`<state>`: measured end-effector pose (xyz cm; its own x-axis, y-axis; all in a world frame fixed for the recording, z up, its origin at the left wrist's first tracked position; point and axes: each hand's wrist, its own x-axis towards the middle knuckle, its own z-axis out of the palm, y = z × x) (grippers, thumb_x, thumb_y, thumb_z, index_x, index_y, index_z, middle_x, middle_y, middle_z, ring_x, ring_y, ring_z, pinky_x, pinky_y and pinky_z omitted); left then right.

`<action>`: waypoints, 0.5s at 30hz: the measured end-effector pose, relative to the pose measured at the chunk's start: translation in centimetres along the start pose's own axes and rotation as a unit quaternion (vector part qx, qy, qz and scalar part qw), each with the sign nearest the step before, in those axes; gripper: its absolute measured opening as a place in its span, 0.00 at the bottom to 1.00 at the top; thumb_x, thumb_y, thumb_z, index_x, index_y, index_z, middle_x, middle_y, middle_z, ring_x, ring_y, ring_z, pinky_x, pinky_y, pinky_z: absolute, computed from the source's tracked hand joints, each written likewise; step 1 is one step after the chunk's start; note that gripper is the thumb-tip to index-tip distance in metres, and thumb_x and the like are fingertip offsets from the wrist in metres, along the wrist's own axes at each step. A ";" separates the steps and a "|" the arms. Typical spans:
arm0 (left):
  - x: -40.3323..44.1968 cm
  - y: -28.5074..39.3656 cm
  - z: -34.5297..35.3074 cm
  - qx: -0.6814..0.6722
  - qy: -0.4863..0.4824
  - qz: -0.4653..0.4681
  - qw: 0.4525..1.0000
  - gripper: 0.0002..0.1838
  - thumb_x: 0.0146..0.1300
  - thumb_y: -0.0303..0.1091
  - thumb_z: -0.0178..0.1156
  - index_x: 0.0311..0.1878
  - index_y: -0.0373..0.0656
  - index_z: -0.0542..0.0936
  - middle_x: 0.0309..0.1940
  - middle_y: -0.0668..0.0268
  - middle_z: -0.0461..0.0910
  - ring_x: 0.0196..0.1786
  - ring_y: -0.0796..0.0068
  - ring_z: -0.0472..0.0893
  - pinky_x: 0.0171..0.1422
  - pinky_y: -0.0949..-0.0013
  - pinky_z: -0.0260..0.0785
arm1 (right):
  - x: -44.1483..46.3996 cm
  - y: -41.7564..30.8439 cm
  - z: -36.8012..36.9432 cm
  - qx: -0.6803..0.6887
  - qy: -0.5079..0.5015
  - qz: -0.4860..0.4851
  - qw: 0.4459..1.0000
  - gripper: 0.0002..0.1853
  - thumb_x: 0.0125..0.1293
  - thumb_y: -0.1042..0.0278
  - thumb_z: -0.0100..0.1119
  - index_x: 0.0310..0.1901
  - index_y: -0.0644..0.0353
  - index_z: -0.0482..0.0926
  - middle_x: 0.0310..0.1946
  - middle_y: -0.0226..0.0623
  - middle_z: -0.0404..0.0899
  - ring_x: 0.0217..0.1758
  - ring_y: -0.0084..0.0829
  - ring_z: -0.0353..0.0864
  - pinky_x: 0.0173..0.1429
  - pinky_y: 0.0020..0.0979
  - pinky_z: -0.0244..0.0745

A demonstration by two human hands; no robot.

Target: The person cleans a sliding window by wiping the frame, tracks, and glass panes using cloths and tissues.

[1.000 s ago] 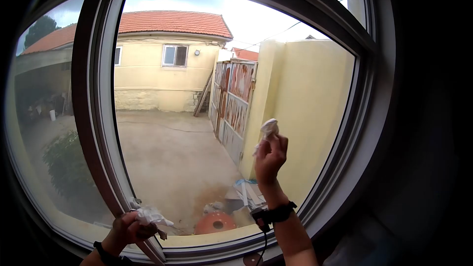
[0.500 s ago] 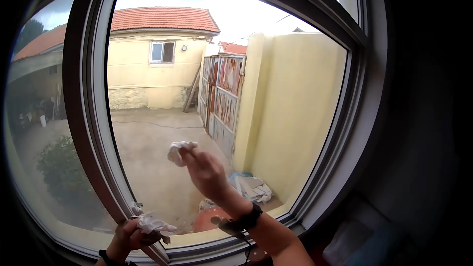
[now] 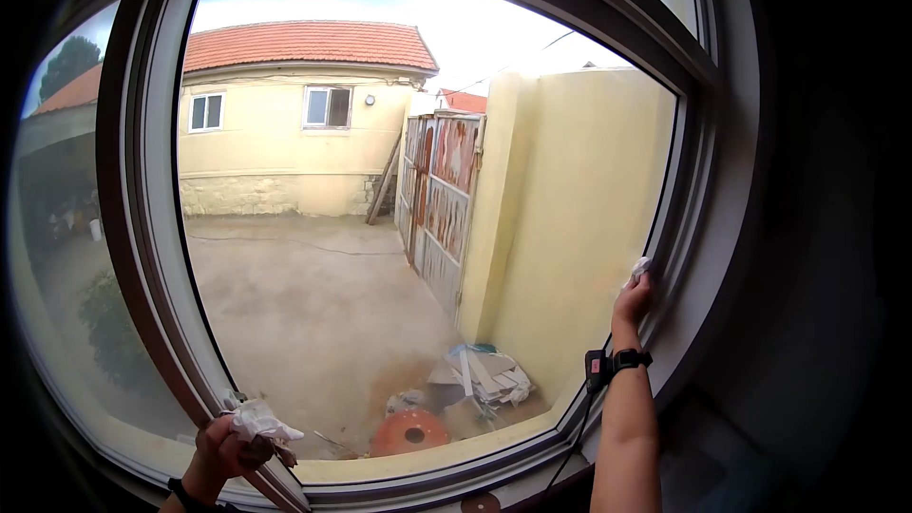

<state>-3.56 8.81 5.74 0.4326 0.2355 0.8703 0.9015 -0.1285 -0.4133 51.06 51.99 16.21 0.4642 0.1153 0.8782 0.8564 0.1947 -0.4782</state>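
My right hand (image 3: 634, 300) is raised at the right side of the window glass (image 3: 313, 294), its fingers closed on a small white crumpled cloth (image 3: 639, 269) near the right frame. At lower left, my left hand (image 3: 228, 446) grips a larger white crumpled cloth (image 3: 262, 421) beside the window's upright divider (image 3: 142, 256). Both wrists wear dark bands, and a small device with a cable hangs by the right one.
The window frame (image 3: 698, 180) curves round the pane. Beyond the glass are a yellow wall (image 3: 589, 199), a rusty metal gate (image 3: 442, 190), a house with an orange roof (image 3: 313, 45), a pile of boards (image 3: 489, 375) and a round orange object (image 3: 409, 432).
My right hand first swept left across the glass, then moved far right to the frame, still holding its cloth. My left hand stays by the divider; the view has shifted slightly.
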 end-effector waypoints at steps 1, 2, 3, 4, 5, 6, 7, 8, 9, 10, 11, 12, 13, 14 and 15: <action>0.0 0.1 0.1 -0.004 0.003 0.000 1.000 0.21 0.46 0.37 0.67 0.42 0.41 0.72 0.43 0.58 0.69 0.35 0.62 0.77 0.33 0.65 0.75 | 0.5 0.1 -0.4 -0.004 0.003 -0.001 1.000 0.06 0.59 0.77 0.56 0.37 0.67 0.78 0.37 0.50 0.79 0.41 0.48 0.79 0.44 0.39 0.74; -0.2 0.0 0.2 -0.008 0.005 -0.005 1.000 0.21 0.46 0.37 0.68 0.40 0.41 0.71 0.43 0.58 0.68 0.35 0.62 0.77 0.33 0.65 0.75 | 0.8 -0.2 -0.6 0.034 -0.040 0.043 0.998 0.06 0.59 0.77 0.56 0.37 0.68 0.79 0.34 0.51 0.79 0.39 0.49 0.79 0.43 0.39 0.75; -0.5 0.0 0.2 -0.011 0.007 -0.011 1.000 0.21 0.45 0.37 0.68 0.39 0.41 0.71 0.43 0.58 0.68 0.35 0.62 0.77 0.33 0.65 0.75 | 1.0 -1.2 -1.0 0.072 -0.081 0.088 0.990 0.07 0.59 0.76 0.56 0.37 0.68 0.79 0.32 0.51 0.79 0.37 0.51 0.79 0.42 0.39 0.75; -0.6 0.0 0.2 -0.026 0.014 -0.020 0.999 0.19 0.46 0.36 0.68 0.38 0.41 0.71 0.40 0.58 0.69 0.34 0.63 0.77 0.33 0.66 0.74 | 1.1 -3.3 -1.5 0.138 -0.060 0.087 0.985 0.07 0.58 0.75 0.58 0.37 0.68 0.79 0.27 0.51 0.79 0.33 0.49 0.80 0.39 0.39 0.75; -0.7 0.0 0.3 -0.041 0.022 -0.029 0.999 0.18 0.47 0.35 0.67 0.38 0.40 0.71 0.38 0.58 0.70 0.33 0.63 0.77 0.33 0.66 0.74 | 1.2 -7.4 -3.6 0.124 -0.059 0.059 0.989 0.07 0.58 0.75 0.58 0.37 0.68 0.80 0.28 0.50 0.79 0.32 0.48 0.79 0.37 0.39 0.74; -0.5 -0.1 0.0 -0.093 -0.048 -0.052 0.993 0.17 0.47 0.34 0.66 0.37 0.40 0.71 0.35 0.58 0.70 0.33 0.64 0.77 0.32 0.66 0.74 | 0.9 -10.8 -4.6 0.115 -0.030 -0.008 0.993 0.06 0.59 0.76 0.56 0.36 0.67 0.80 0.29 0.48 0.77 0.32 0.47 0.78 0.37 0.40 0.74; -0.2 -0.1 -0.2 -0.120 -0.081 -0.060 0.988 0.16 0.47 0.33 0.66 0.37 0.39 0.71 0.34 0.58 0.71 0.32 0.64 0.77 0.32 0.66 0.74 | 0.4 -15.9 -7.2 0.176 -0.051 -0.015 0.983 0.06 0.60 0.77 0.55 0.37 0.66 0.79 0.29 0.46 0.75 0.33 0.47 0.77 0.39 0.42 0.73; 0.0 -0.2 -0.4 -0.147 -0.114 -0.070 0.980 0.16 0.47 0.32 0.66 0.36 0.39 0.71 0.32 0.58 0.71 0.32 0.65 0.77 0.31 0.66 0.73 | -0.4 -19.7 -8.4 0.190 -0.054 -0.069 0.978 0.08 0.59 0.78 0.53 0.40 0.67 0.78 0.30 0.47 0.74 0.35 0.48 0.76 0.40 0.43 0.73; 0.6 0.2 -0.7 -0.377 -0.175 -0.368 0.831 0.13 0.50 0.32 0.63 0.36 0.39 0.71 0.29 0.60 0.70 0.29 0.68 0.75 0.31 0.68 0.72 | -1.6 -23.4 -9.4 0.218 -0.059 -0.107 0.968 0.10 0.59 0.78 0.52 0.42 0.67 0.77 0.32 0.48 0.74 0.36 0.49 0.76 0.41 0.43 0.73; 0.8 0.2 -0.6 -0.485 -0.208 -0.482 0.699 0.11 0.52 0.32 0.61 0.36 0.39 0.71 0.28 0.62 0.70 0.28 0.70 0.74 0.31 0.69 0.71 | -2.7 -27.1 -10.4 0.254 -0.054 -0.163 0.952 0.11 0.58 0.78 0.52 0.44 0.67 0.76 0.34 0.49 0.74 0.37 0.50 0.76 0.41 0.43 0.73; 1.0 0.3 -0.5 -0.546 -0.211 -0.600 0.546 0.10 0.53 0.32 0.59 0.36 0.39 0.71 0.26 0.63 0.69 0.27 0.71 0.73 0.31 0.70 0.70 | -4.2 -30.9 -12.2 0.297 -0.088 -0.181 0.934 0.13 0.58 0.80 0.53 0.46 0.67 0.75 0.36 0.49 0.75 0.39 0.49 0.77 0.42 0.41 0.76; 0.8 0.2 -0.1 -0.349 -0.135 -0.350 0.859 0.09 0.56 0.34 0.55 0.36 0.39 0.71 0.25 0.66 0.68 0.25 0.74 0.70 0.31 0.72 0.67 | -5.8 -34.6 -13.9 0.332 -0.107 -0.226 0.909 0.15 0.56 0.81 0.54 0.48 0.68 0.74 0.40 0.48 0.74 0.41 0.47 0.78 0.43 0.38 0.78; 0.5 0.0 -0.7 -0.265 -0.112 -0.226 0.931 0.09 0.56 0.33 0.55 0.37 0.39 0.72 0.27 0.65 0.69 0.26 0.74 0.71 0.32 0.72 0.67 | -7.7 -38.3 -14.7 0.415 -0.079 -0.255 0.870 0.10 0.59 0.78 0.54 0.43 0.65 0.74 0.39 0.49 0.73 0.38 0.49 0.78 0.39 0.41 0.77; 0.2 0.1 -1.1 -0.237 -0.117 -0.160 0.951 0.09 0.56 0.33 0.55 0.37 0.39 0.72 0.28 0.65 0.70 0.28 0.73 0.71 0.34 0.71 0.68 | -10.4 -41.1 -15.7 0.457 -0.144 -0.265 0.837 0.11 0.59 0.80 0.54 0.45 0.68 0.73 0.39 0.50 0.72 0.36 0.50 0.78 0.39 0.40 0.78; -0.2 0.0 -1.2 -0.220 -0.119 -0.128 0.960 0.09 0.56 0.32 0.56 0.38 0.40 0.73 0.29 0.65 0.71 0.29 0.72 0.72 0.35 0.71 0.68 | -12.5 -43.7 -16.3 0.526 -0.177 -0.323 0.766 0.09 0.61 0.80 0.50 0.43 0.70 0.70 0.36 0.50 0.73 0.32 0.50 0.77 0.36 0.41 0.76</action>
<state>-3.67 7.58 5.91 0.2364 0.5209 0.8202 0.9083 -0.4184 0.0039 11.55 26.17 26.23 -0.2299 -0.1158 0.9663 0.1386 0.9789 0.1502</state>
